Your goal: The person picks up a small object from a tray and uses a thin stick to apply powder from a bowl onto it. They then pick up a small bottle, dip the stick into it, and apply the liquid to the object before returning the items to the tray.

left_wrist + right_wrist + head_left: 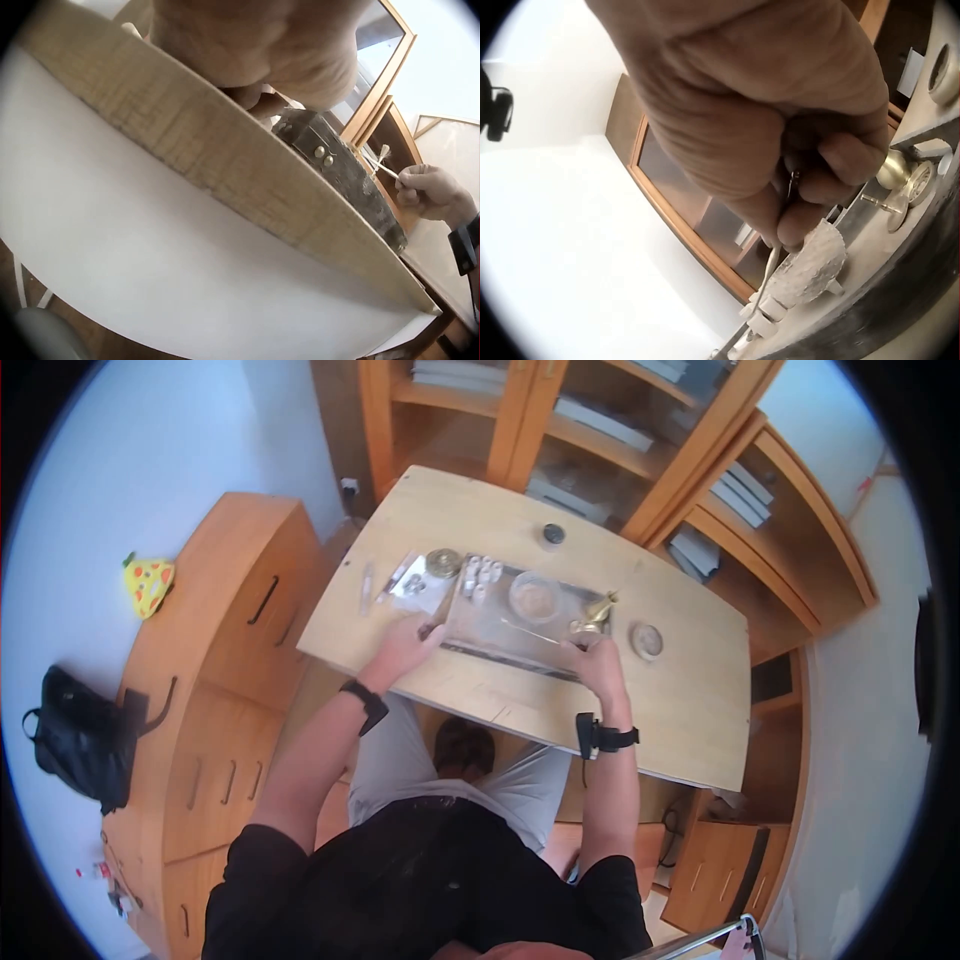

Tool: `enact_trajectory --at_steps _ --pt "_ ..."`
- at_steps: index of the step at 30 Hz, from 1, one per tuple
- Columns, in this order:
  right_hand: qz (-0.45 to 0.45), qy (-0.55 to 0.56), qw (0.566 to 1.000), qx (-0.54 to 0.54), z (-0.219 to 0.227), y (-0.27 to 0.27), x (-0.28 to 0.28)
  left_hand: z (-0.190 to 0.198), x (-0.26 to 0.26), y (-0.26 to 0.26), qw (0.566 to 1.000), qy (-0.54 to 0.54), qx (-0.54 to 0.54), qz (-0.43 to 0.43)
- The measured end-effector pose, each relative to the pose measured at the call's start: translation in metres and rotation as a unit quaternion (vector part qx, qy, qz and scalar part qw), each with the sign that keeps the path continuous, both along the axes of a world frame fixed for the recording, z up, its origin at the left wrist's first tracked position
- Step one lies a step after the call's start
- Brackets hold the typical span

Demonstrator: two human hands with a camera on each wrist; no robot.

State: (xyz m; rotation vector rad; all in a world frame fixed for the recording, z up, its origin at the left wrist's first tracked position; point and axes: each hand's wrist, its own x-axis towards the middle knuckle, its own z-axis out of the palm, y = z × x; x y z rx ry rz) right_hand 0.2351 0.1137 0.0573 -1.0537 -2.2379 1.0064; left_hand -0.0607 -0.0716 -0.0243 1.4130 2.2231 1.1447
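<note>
My right hand (600, 668) pinches a thin metal tool (771, 264) with curled fingers; its long shaft points left over the grey tray (478, 628). Beside that hand, a brass vessel (600, 607) stands at the tray's right end. A round bowl of pale powder (536, 598) and several small white cylinders (482, 572) are further back in the tray. At the tray's front left corner is my left hand (403, 648), near a small dark thing (428, 630). In the left wrist view the palm of the left hand (255, 41) hides most of its fingers.
Left of the tray lie a white sheet with small pieces (420, 592) and a round brass piece (443, 563). A dark round container (553, 534) stands behind the tray, and a round tin (646, 641) to its right. The table's front edge (500, 712) is near my legs.
</note>
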Motion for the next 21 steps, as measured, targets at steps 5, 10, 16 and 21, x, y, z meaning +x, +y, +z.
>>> enact_trajectory --at_steps 5,10,16,21 --pt "0.012 -0.135 0.990 0.040 -0.003 -0.002 -0.014 0.006 -0.003 0.003 0.999 -0.040 -0.035 0.004" --pt "0.051 -0.130 0.987 0.079 -0.025 -0.014 -0.044 0.007 -0.002 0.004 0.998 -0.052 -0.037 0.009" --pt "0.043 -0.107 0.992 0.042 -0.022 -0.035 -0.071 -0.003 -0.004 0.006 0.999 -0.043 -0.013 0.001" --pt "0.036 -0.042 0.998 0.006 -0.027 -0.030 -0.062 0.000 -0.001 0.004 0.999 -0.048 -0.005 0.005"
